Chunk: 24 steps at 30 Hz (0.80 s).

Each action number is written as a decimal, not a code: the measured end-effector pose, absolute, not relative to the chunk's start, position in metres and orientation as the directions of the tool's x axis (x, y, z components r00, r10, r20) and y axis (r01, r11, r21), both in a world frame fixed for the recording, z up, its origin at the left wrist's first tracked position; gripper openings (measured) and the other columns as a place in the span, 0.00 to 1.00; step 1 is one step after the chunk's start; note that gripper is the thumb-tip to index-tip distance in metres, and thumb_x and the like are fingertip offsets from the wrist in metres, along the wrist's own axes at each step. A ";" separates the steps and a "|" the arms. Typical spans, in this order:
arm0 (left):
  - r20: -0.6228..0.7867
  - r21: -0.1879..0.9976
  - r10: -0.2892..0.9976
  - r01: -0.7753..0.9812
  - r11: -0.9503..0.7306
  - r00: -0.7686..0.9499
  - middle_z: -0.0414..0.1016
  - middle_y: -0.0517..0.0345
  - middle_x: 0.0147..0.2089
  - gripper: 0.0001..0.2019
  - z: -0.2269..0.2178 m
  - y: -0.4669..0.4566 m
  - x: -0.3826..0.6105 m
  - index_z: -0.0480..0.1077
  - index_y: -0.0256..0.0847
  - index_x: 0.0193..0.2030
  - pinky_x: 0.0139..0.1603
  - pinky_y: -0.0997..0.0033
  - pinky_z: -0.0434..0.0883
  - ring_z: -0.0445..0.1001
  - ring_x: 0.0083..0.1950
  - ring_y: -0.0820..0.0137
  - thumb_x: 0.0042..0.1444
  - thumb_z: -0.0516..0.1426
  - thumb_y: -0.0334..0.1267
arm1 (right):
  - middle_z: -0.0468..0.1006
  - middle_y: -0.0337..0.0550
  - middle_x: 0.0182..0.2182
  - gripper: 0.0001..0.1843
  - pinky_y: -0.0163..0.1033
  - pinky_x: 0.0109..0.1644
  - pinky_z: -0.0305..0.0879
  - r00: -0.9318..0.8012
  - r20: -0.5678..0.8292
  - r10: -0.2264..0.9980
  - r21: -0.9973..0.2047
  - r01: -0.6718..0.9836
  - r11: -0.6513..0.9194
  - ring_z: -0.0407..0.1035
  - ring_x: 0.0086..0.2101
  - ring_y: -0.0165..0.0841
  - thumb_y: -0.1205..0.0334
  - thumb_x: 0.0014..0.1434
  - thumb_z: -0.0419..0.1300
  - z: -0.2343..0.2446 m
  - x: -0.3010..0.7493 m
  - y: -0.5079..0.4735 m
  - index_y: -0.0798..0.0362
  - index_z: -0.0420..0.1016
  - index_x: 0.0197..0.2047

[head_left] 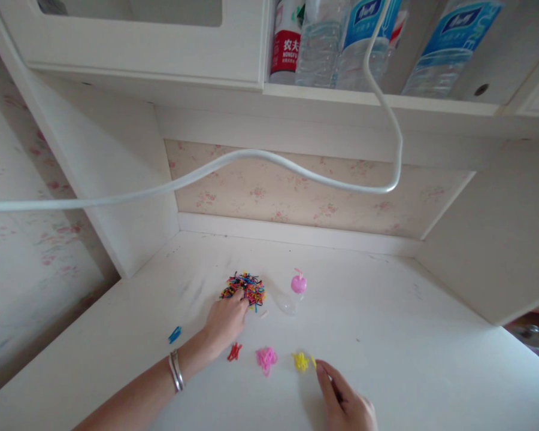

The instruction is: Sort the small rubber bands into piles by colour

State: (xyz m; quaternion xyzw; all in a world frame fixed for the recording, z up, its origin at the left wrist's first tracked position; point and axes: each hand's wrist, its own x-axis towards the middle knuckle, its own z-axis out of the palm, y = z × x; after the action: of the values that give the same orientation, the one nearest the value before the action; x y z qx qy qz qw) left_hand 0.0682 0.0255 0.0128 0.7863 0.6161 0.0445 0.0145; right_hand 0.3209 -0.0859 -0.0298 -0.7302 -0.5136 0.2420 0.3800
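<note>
My left hand [228, 316], with silver bangles on its wrist, reaches into a pile of mixed-colour small rubber bands [247, 287]. Its fingers are drawn together at the pile's near edge; whatever lies between the tips is hidden. Closer to me, my right hand [345, 400] pinches a yellow rubber band [313, 361] just right of a little heap of yellow bands [300, 361]. Left of that heap are a pink heap [266, 359] and a red heap [234, 351]. A few blue bands [175, 334] lie left of my left hand.
Beyond the heaps are a clear plastic container [289, 306] and a pink round piece [299, 284]. A white cable [251, 154] hangs across the view. Water bottles [323, 48] stand on the shelf above the white desk [386, 335], which side panels [489, 239] enclose.
</note>
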 end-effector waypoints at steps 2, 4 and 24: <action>0.071 0.072 0.969 0.968 -0.242 0.238 0.69 0.50 0.50 0.15 0.013 0.024 0.067 0.71 0.41 0.41 0.33 0.70 0.68 0.75 0.36 0.69 0.64 0.43 0.36 | 0.82 0.41 0.29 0.32 0.27 0.30 0.63 0.359 0.045 0.932 -0.804 0.567 -0.179 0.74 0.27 0.32 0.31 0.53 0.48 -0.028 0.321 -0.086 0.46 0.82 0.38; 0.097 0.066 0.967 0.968 -0.243 0.236 0.69 0.51 0.50 0.16 0.015 0.022 0.066 0.71 0.41 0.42 0.32 0.70 0.68 0.75 0.36 0.69 0.65 0.42 0.36 | 0.82 0.41 0.28 0.33 0.27 0.29 0.63 0.348 0.042 0.936 -0.805 0.566 -0.175 0.73 0.26 0.31 0.31 0.53 0.48 -0.027 0.321 -0.086 0.47 0.82 0.38; 0.135 0.221 0.935 0.910 -0.351 0.328 0.71 0.59 0.39 0.12 0.028 -0.068 0.141 0.70 0.45 0.36 0.29 0.73 0.67 0.75 0.32 0.70 0.64 0.47 0.34 | 0.82 0.43 0.36 0.28 0.28 0.36 0.65 0.249 -0.012 0.969 -0.767 0.619 -0.169 0.76 0.34 0.33 0.38 0.59 0.47 -0.023 0.322 -0.088 0.48 0.79 0.44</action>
State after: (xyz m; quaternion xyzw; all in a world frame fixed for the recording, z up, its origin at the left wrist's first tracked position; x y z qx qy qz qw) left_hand 0.1412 -0.0676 0.0277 0.8133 0.5670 0.1198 0.0526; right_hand 0.3223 -0.0879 -0.0229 -0.7173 -0.5532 0.2641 0.3312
